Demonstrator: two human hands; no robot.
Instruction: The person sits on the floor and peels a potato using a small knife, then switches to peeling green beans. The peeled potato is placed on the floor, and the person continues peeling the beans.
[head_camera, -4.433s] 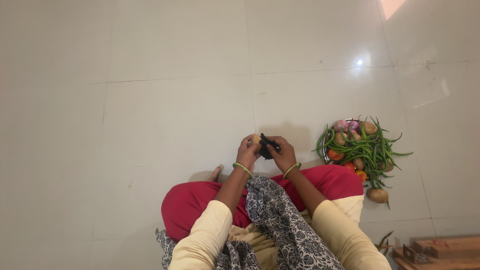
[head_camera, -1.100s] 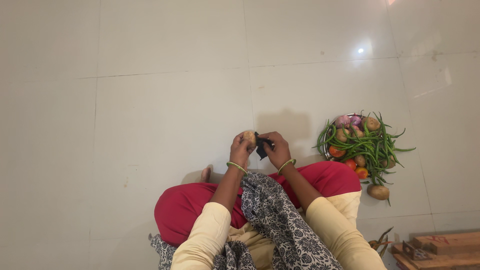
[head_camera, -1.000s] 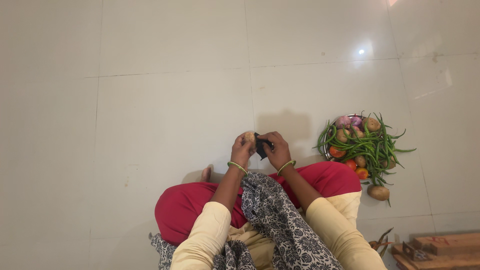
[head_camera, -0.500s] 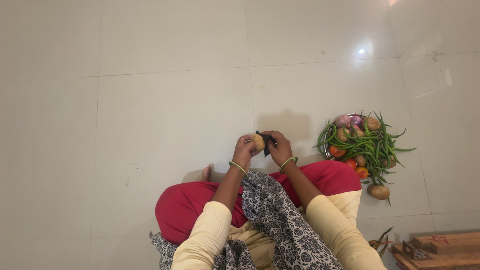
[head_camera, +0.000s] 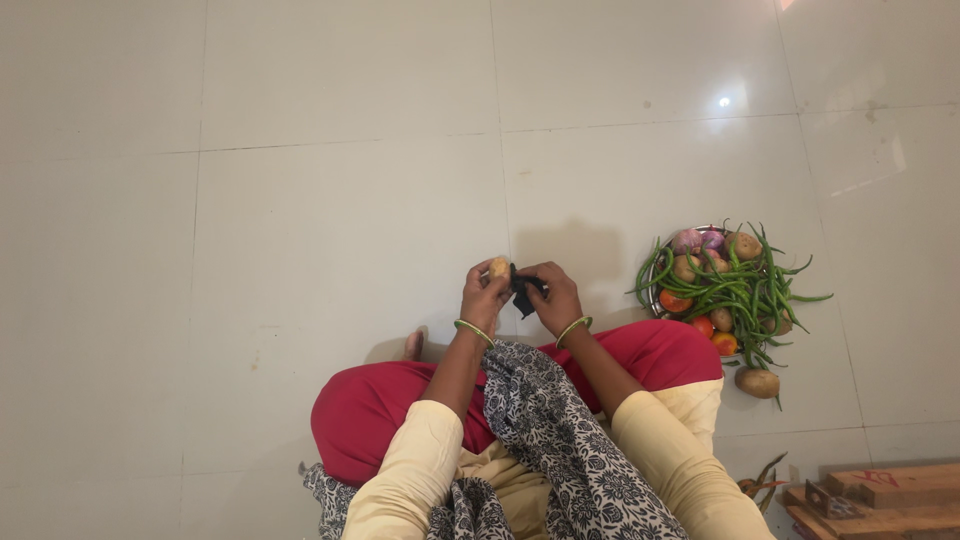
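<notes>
My left hand (head_camera: 484, 293) cups small potato (head_camera: 498, 267) above floor (head_camera: 330, 220), fingers wrapped round it. My right hand (head_camera: 556, 297) pinches black peeler (head_camera: 522, 290) against it. Potato likely firm, light, slippery once peeled; hold ends. Vegetable bowl (head_camera: 655, 308) sits well right.

Open tiled floor (head_camera: 330, 200) ahead and left of both hands; heaped vegetable plate (head_camera: 722, 285), stray potato (head_camera: 757, 382) and apparently wooden planks (head_camera: 880, 495) crowd the right.
</notes>
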